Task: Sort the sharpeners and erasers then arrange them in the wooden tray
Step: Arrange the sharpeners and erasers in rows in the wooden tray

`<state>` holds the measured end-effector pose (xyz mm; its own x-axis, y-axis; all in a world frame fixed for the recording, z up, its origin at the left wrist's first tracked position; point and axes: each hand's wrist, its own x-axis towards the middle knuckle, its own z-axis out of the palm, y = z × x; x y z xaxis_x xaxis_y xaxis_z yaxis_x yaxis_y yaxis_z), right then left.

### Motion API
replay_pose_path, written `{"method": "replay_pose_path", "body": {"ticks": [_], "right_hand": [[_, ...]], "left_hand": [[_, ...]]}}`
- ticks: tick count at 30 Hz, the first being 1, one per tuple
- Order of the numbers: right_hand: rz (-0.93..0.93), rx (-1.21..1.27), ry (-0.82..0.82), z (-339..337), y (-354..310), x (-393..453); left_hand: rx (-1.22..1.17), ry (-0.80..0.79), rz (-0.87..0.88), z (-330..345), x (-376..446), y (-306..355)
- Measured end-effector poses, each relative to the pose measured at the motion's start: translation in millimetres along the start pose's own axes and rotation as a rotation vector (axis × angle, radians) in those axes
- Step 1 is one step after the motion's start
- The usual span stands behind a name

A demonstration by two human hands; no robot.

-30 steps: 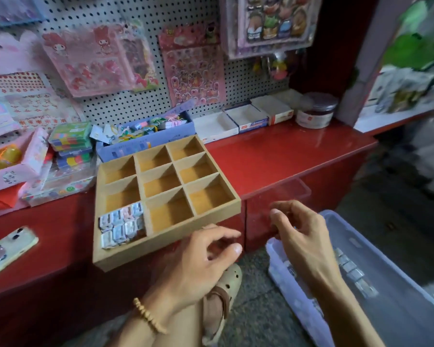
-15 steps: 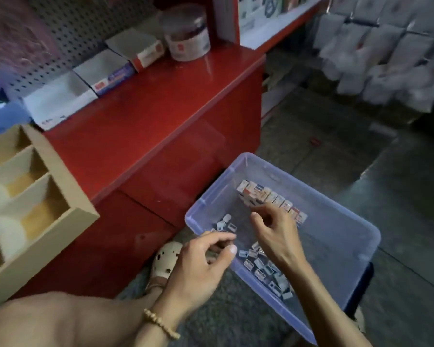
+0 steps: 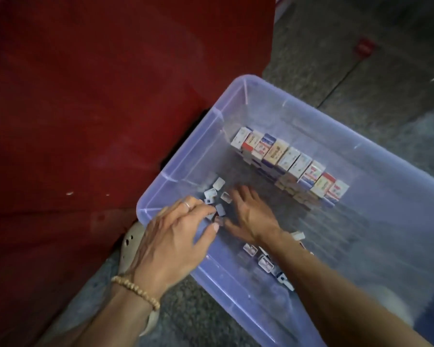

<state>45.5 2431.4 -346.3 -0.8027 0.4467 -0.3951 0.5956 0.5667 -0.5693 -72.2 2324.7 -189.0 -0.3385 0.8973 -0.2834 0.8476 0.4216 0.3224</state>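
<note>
A clear bluish plastic bin (image 3: 311, 106) stands on the floor. A row of boxed erasers (image 3: 290, 162) stands on edge along the middle of its floor. Small grey sharpeners (image 3: 219, 183) lie loose in its near left corner, and more sharpeners (image 3: 264, 262) lie under my right forearm. My left hand (image 3: 176, 236) reaches over the bin's rim with bent fingers and thumb closing around the left cluster; whether it pinches a piece is hidden. My right hand (image 3: 251, 216) lies flat on the bin floor with straight, spread fingers beside the same cluster. The wooden tray is out of view.
The red counter front (image 3: 98, 108) fills the left side, right against the bin. A beige sandal (image 3: 130, 246) shows below my left hand. Grey stone floor (image 3: 361, 58) stretches behind the bin.
My view dropped from the counter and tray down to the bin. Both hands moved down into the bin's left corner, onto the loose sharpeners.
</note>
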Motion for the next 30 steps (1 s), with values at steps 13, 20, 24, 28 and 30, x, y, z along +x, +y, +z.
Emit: {"method": "replay_pose_path", "body": {"ticks": [13, 20, 24, 28, 30], "right_hand": [[-0.529, -0.225, 0.069, 45, 34, 25], [-0.647, -0.268, 0.094, 46, 34, 39], [-0.725, -0.312, 0.137, 52, 29, 52], [-0.702, -0.312, 0.18, 52, 39, 36], [-0.663, -0.321, 0.201, 50, 46, 26]], "left_hand": [[0.067, 0.219, -0.023, 16, 4, 5], [0.035, 0.238, -0.04, 19, 4, 6], [0.039, 0.262, -0.028, 19, 5, 6], [0.026, 0.259, -0.034, 18, 5, 7], [0.024, 0.261, -0.046, 17, 6, 7]]}}
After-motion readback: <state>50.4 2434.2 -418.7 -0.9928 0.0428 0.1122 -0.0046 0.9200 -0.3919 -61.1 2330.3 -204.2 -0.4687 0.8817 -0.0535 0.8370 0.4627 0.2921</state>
